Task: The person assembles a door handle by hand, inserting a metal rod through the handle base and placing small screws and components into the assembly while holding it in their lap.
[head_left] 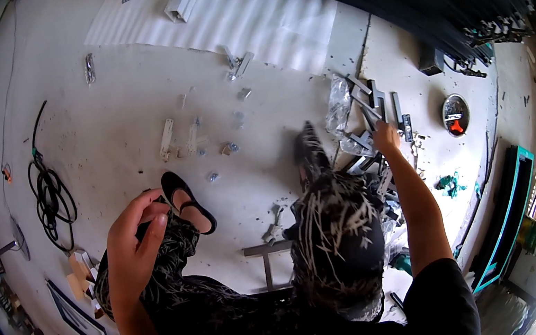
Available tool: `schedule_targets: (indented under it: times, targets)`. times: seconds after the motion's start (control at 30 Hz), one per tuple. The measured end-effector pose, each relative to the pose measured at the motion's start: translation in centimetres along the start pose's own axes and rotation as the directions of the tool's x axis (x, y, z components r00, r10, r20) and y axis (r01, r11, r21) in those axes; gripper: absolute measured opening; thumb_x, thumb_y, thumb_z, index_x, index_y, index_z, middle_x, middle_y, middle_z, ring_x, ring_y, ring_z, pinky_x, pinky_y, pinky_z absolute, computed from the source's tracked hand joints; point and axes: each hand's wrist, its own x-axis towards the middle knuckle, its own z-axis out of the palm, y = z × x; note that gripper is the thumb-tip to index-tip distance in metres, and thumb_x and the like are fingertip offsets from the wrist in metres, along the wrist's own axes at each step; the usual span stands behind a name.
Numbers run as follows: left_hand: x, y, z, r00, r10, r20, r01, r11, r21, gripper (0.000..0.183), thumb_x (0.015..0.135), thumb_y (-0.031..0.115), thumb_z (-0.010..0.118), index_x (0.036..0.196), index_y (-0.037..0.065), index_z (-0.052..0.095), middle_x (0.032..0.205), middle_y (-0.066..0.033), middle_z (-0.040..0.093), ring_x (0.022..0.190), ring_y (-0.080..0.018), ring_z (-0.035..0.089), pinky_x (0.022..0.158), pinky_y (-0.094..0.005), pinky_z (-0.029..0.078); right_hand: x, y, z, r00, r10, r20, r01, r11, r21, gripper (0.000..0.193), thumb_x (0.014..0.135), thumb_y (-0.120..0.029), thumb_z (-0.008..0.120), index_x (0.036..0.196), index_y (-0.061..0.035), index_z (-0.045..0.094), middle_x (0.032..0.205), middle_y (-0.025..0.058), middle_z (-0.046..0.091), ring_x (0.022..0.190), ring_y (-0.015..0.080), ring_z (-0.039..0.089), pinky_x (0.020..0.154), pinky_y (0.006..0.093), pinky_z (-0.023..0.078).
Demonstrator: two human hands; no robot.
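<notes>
while the right hand (387, 139) touches a grey metal handle (368, 110) in the hardware pile (407, 126), how closed it is, i cannot tell.
the left hand (136, 236) is half-curled, its hold unclear; near the handle lie plastic wrap (338, 104) and a round bowl (444, 116).

My left hand (134, 243) hovers with fingers (141, 205) loosely bent; my right arm (421, 213) stretches forward, right hand (387, 137) farther out.

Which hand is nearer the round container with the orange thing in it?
Right: the right hand is at the grey metal parts, a short way left of the round container. The left hand is much farther left, past the black shoe.
</notes>
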Motion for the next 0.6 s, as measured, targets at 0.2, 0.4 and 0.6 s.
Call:
schedule_targets:
  times: [0.2, 0.4, 0.6]
  targets:
    - [0.8, 0.3, -0.2, 1.000, -0.027, -0.003, 0.027, 0.998, 0.050, 0.029, 0.089, 0.010, 0.057, 0.115, -0.003, 0.055, 0.094, -0.0136, 0.067, 0.089, -0.0201, 0.064, 0.079, -0.0292, 0.048, 1.6, -2.8, 2.3, 0.981, 0.100, 0.166, -0.095, 0.995, -0.042, 0.033, 0.071, -0.024, 0.075, 0.096, -0.0071, 0.063, 0.104, 0.0174, 0.066, 0.099, 0.0335, 0.063, 0.083, 0.0443, 0.051]
    - [1.5, 1.7, 1.4, 0.995, 0.096, 0.021, -0.096, 0.995, -0.020, 0.030, 0.089, 0.015, 0.061, 0.115, 0.001, 0.056, 0.094, -0.0131, 0.067, 0.087, -0.0203, 0.064, 0.077, -0.0303, 0.049, -1.3, -7.7, -9.7, 0.910, -0.348, -0.225, 0.384, 0.912, 0.144, 0.026, 0.069, -0.024, 0.065, 0.084, -0.0025, 0.060, 0.083, 0.0217, 0.065, 0.079, 0.0384, 0.064, 0.070, 0.0468, 0.051]
    - [1.1, 2.2, 2.8, 0.982, 0.156, 0.110, -0.102, 0.914, -0.392, 0.038, 0.094, 0.019, 0.055, 0.126, 0.000, 0.048, 0.107, -0.0154, 0.063, 0.099, -0.0215, 0.062, 0.085, -0.0318, 0.049, -12.4, -18.8, -28.7, 0.774, -0.631, -0.056, 0.198, 0.157, 0.968, 0.010, 0.077, -0.008, 0.058, 0.085, -0.0018, 0.056, 0.077, 0.0041, 0.059, 0.060, 0.0089, 0.049, 0.055, 0.0227, 0.041]
